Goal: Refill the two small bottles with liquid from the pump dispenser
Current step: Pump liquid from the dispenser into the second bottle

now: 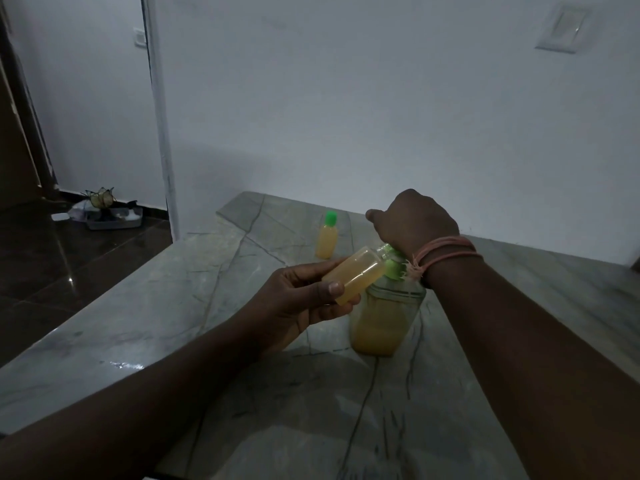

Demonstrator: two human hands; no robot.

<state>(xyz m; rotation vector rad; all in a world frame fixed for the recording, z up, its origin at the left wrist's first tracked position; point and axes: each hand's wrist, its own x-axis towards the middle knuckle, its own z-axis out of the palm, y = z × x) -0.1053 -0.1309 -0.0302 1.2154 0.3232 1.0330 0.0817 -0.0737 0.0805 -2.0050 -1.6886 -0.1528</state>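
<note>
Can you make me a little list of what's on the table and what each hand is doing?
left hand: holds an uncapped small bottle, tilted toward the pump
right hand: rests on top of the pump dispenser
dispenser: stands on the table, partly full of yellow liquid
second small bottle: upright, green cap on, farther back
bracelet: threads on the right wrist

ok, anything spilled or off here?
No spill visible on the counter. The open bottle in the left hand is tilted at the dispenser; the capped bottle stands upright. Dim light limits detail.
</note>
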